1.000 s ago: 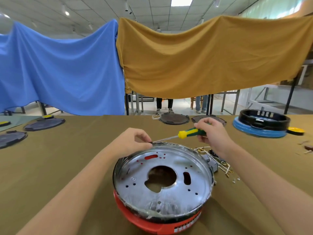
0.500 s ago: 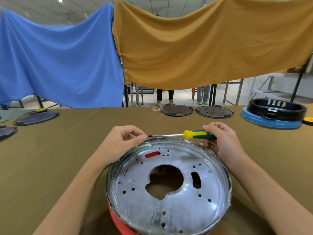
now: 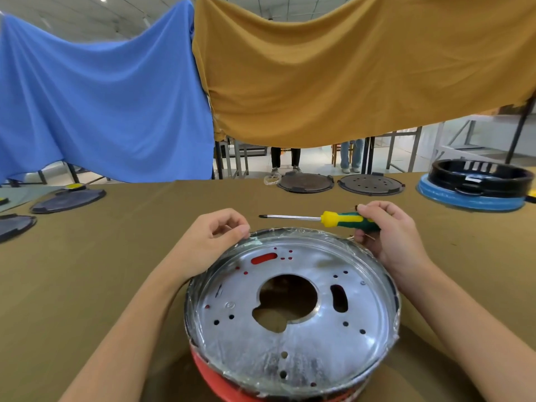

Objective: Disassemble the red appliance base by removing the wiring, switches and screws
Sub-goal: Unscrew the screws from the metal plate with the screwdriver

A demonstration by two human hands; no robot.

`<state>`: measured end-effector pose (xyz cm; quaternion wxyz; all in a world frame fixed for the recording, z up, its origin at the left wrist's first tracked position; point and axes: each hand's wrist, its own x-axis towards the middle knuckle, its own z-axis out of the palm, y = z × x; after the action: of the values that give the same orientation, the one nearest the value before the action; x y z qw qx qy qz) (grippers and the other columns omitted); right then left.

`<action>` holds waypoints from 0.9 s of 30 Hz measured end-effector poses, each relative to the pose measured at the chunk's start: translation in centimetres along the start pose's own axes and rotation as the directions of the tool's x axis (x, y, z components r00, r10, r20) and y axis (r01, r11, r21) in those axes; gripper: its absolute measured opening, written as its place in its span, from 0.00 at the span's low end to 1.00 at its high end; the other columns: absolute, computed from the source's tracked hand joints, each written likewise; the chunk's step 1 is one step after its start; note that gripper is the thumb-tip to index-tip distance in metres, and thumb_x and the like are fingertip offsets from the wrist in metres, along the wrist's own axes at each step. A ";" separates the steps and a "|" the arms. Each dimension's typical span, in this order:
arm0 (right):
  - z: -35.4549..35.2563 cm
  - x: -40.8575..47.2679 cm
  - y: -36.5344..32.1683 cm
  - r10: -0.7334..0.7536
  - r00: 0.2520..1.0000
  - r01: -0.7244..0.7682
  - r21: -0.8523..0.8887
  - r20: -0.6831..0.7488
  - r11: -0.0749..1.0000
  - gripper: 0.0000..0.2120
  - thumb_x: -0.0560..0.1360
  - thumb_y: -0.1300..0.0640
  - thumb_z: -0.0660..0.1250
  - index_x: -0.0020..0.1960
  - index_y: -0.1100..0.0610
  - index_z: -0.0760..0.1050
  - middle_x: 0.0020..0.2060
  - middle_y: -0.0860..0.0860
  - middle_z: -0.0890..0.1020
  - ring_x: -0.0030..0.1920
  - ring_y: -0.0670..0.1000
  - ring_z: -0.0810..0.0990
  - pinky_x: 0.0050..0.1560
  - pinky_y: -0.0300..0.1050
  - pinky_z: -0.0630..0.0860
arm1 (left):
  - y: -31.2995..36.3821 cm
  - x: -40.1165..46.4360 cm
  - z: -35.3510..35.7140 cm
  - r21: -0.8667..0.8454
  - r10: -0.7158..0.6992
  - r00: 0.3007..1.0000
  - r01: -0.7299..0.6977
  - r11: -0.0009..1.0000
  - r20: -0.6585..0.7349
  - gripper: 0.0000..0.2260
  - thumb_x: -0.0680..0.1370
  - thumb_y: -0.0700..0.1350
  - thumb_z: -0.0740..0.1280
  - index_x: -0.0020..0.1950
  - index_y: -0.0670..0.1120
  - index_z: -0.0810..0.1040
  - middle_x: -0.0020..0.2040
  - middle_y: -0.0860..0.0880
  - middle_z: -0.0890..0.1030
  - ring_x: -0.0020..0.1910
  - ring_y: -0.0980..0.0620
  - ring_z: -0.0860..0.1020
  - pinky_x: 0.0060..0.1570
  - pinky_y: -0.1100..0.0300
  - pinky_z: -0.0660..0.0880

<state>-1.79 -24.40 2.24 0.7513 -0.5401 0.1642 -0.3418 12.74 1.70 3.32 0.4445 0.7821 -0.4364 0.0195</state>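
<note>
The red appliance base [image 3: 293,323] is set on the olive desk [image 3: 87,271], its silvery metal plate turned upward and red plastic visible at its near edge. At the base's far-left rim, the left hand [image 3: 211,242] is rested with fingers curled; whether anything is pinched between them cannot be told. Just beyond the base's far-right rim, a screwdriver [image 3: 319,218] with a yellow-and-green handle is gripped by the right hand [image 3: 391,236], its shaft held level above the desk, tip pointed left.
</note>
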 end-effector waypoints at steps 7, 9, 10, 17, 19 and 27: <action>-0.4 0.1 -0.4 0.205 0.979 -0.198 0.270 0.002 0.942 0.11 0.74 0.58 0.73 0.52 0.62 0.76 0.43 0.57 0.76 0.30 0.50 0.77 0.33 0.39 0.79 | 0.5 -0.1 -0.3 -0.121 -0.033 0.993 0.019 0.993 -0.114 0.03 0.78 0.45 0.69 0.46 0.51 0.82 0.42 0.50 0.83 0.41 0.52 0.80 0.44 0.63 0.77; -0.7 -0.1 -0.9 0.238 0.965 -0.261 0.369 0.106 0.892 0.13 0.72 0.60 0.74 0.53 0.63 0.76 0.45 0.58 0.76 0.33 0.51 0.80 0.36 0.41 0.81 | 0.7 -0.2 -0.5 -0.211 -0.050 0.985 0.014 0.977 -0.168 0.04 0.78 0.43 0.68 0.45 0.50 0.81 0.42 0.50 0.83 0.42 0.54 0.80 0.46 0.65 0.78; -0.8 -0.2 -1.1 0.238 0.955 -0.290 0.395 0.176 0.872 0.15 0.70 0.61 0.74 0.55 0.64 0.76 0.47 0.60 0.77 0.36 0.52 0.81 0.39 0.42 0.82 | 0.9 -0.3 -0.6 -0.262 -0.061 0.982 0.013 0.965 -0.176 0.04 0.79 0.42 0.68 0.45 0.49 0.81 0.43 0.49 0.83 0.43 0.55 0.80 0.48 0.64 0.78; -0.8 -1.1 -1.9 0.175 0.897 -0.335 0.367 0.406 0.868 0.19 0.70 0.68 0.66 0.61 0.65 0.73 0.43 0.56 0.81 0.39 0.51 0.81 0.40 0.44 0.81 | 5.0 0.7 -0.4 -0.128 -0.096 0.995 0.098 0.987 0.022 0.11 0.81 0.47 0.64 0.41 0.50 0.81 0.41 0.49 0.84 0.43 0.51 0.81 0.47 0.56 0.76; -0.9 -1.0 -2.2 0.165 0.909 -0.320 0.388 0.382 0.864 0.15 0.70 0.68 0.65 0.57 0.61 0.74 0.39 0.53 0.78 0.32 0.47 0.74 0.33 0.40 0.76 | 7.0 1.7 0.4 -0.172 -0.114 0.986 0.134 0.976 0.122 0.12 0.81 0.48 0.64 0.39 0.50 0.81 0.40 0.50 0.84 0.40 0.54 0.82 0.42 0.60 0.77; -1.0 -2.2 -2.6 -0.074 0.899 0.007 0.156 0.431 0.988 0.16 0.67 0.66 0.73 0.44 0.55 0.67 0.37 0.52 0.78 0.26 0.47 0.70 0.28 0.39 0.73 | 10.5 3.9 6.1 -0.420 -0.348 0.849 0.506 0.754 0.398 0.07 0.79 0.46 0.69 0.49 0.44 0.83 0.48 0.48 0.86 0.38 0.55 0.82 0.34 0.63 0.76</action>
<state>-4.87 -24.05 3.98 0.8004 -0.5477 -0.0456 -0.2394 5.64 -7.60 8.46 0.5569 0.7093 -0.2942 -0.3166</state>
